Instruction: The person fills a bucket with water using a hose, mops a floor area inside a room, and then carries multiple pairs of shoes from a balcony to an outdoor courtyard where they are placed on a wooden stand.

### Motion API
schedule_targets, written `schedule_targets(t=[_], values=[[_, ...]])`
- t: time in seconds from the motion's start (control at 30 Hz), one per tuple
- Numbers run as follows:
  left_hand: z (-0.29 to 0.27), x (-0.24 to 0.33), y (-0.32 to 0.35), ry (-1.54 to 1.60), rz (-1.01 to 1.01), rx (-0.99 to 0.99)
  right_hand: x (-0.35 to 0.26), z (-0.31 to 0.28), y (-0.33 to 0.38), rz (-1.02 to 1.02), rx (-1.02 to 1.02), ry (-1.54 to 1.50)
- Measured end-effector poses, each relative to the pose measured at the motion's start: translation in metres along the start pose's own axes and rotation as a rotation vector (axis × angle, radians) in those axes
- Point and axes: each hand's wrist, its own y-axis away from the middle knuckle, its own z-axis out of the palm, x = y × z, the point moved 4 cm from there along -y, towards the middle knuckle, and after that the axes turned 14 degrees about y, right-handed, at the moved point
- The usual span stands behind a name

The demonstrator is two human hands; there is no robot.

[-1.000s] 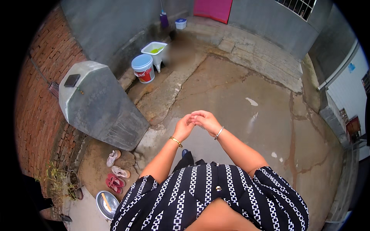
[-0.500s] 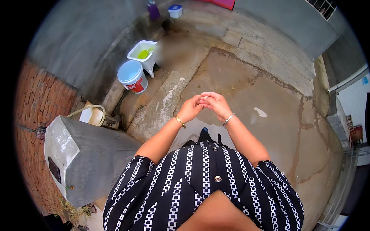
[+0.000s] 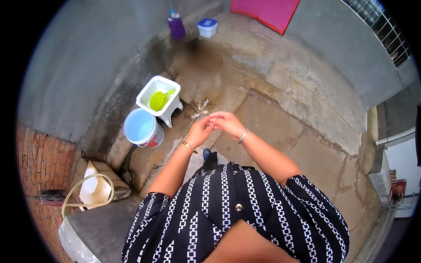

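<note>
My left hand and my right hand meet in front of my body, fingertips touching. The fingers of both are curled and closed; anything between them is hidden. A bracelet circles each wrist. Beyond and left of my hands, a white basin rests on a white stool, with a green ladle in it. Beside it stands a white bucket with a pale blue inside. Neither hand touches these.
A purple container and a blue-lidded white tub stand by the far wall. Near left are a concrete block, a box and a looped pale hose. A raised step runs along the far right. A brownish patch beyond the basin is blurred.
I have moved forward, so the basin, stool and bucket now appear closer. The concrete block has slid toward the lower left. My hands stay together, a little further left in view.
</note>
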Motion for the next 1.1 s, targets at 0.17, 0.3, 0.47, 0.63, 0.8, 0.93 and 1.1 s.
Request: schedule_targets(t=[0.17,0.3,0.47,0.63,0.8,0.93,1.1], values=[[-0.029,0.027,-0.184,-0.257,0.212,-0.096,-0.046,-0.108,-0.123,0.027,0.169,0.020],[-0.048,0.016,-0.317,-0.096,0.159,-0.205,-0.078,-0.183,-0.207,0.062,0.233,-0.036],[-0.100,-0.006,-0.473,-0.061,0.245,-0.203,-0.114,-0.259,-0.364,0.063,0.162,0.084],[-0.185,0.006,-0.606,-0.150,0.171,-0.067,-0.176,-0.306,-0.522,0.060,0.019,0.070],[-0.260,0.021,-0.747,0.099,-0.042,0.033,-0.209,-0.371,-0.684,0.084,0.017,0.070],[-0.328,-0.017,-0.868,0.245,-0.097,0.082,-0.212,-0.422,-0.803,0.154,0.114,-0.023],[-0.370,-0.039,-1.031,0.160,-0.118,0.002,-0.206,-0.492,-0.925,0.286,0.328,-0.210]])
